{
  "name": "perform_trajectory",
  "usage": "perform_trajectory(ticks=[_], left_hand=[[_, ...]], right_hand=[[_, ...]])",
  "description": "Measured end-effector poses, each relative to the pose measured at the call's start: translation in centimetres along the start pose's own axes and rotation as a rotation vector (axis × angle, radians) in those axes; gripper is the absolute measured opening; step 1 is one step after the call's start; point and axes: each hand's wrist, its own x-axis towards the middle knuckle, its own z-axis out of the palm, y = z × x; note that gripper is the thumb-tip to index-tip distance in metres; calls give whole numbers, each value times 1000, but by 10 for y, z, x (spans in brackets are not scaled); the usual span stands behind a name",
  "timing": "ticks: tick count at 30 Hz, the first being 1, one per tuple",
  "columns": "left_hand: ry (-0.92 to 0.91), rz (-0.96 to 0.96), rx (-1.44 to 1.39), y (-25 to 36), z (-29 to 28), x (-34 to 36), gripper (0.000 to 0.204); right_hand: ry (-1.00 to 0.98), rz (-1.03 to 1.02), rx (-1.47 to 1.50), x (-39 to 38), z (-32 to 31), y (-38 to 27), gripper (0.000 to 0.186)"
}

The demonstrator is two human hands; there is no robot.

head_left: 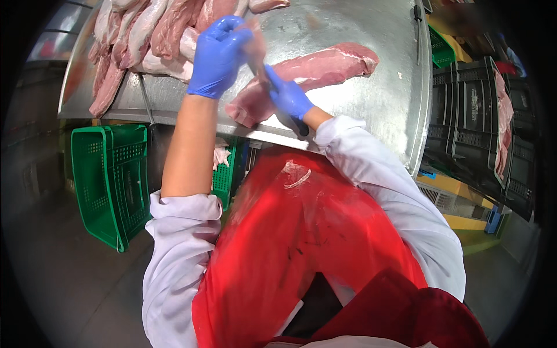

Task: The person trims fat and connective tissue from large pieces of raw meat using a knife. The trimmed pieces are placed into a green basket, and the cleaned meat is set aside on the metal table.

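Observation:
A long pink loin of meat (332,65) lies slantwise on the steel table (394,110), its near end close to the table's front edge. My left hand (217,58), in a blue glove, is closed on a thin strip of meat (254,46), raised above the loin and blurred. My right hand (288,95), also gloved in blue, is wrapped round a knife (302,129); its dark handle end sticks out below the palm. The blade points up and away, beside the strip and over the loin, and is partly blurred.
Several more loins (139,35) are heaped at the table's far left, one hanging over the edge. A green crate (110,180) stands below on the left; another green crate (223,180) under the table holds pale trimmings. Black crates (464,116) with meat stand at the right.

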Motion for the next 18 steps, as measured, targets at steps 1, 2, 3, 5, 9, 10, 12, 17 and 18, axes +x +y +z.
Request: perform_trajectory(ticks=[1, 2, 3, 5, 9, 10, 12, 17, 18], left_hand=[[35, 9, 16, 7, -4, -5, 20], [33, 13, -57, 14, -19, -13, 25], [61, 49, -76, 27, -32, -24, 27], [105, 115, -119, 51, -45, -46, 30], [222, 165, -185, 72, -40, -97, 35], [271, 183, -193, 82, -37, -107, 35], [148, 227, -252, 97, -62, -122, 36], [92, 371, -197, 128, -140, -184, 43], [210, 379, -169, 130, -139, -197, 43]], right_hand=[[15, -38, 2, 4, 2, -3, 73], [-72, -28, -185, -20, 7, -7, 73], [27, -184, -193, -45, 6, -13, 73], [114, -319, -168, -73, 2, -18, 73], [-161, 12, 2, -23, 14, -37, 73], [-143, -10, 7, -3, 22, -37, 73], [-176, 42, -1, 0, 22, -50, 72], [-331, -178, 31, -63, -13, -38, 72], [-326, -209, 59, -66, -14, -37, 70]])
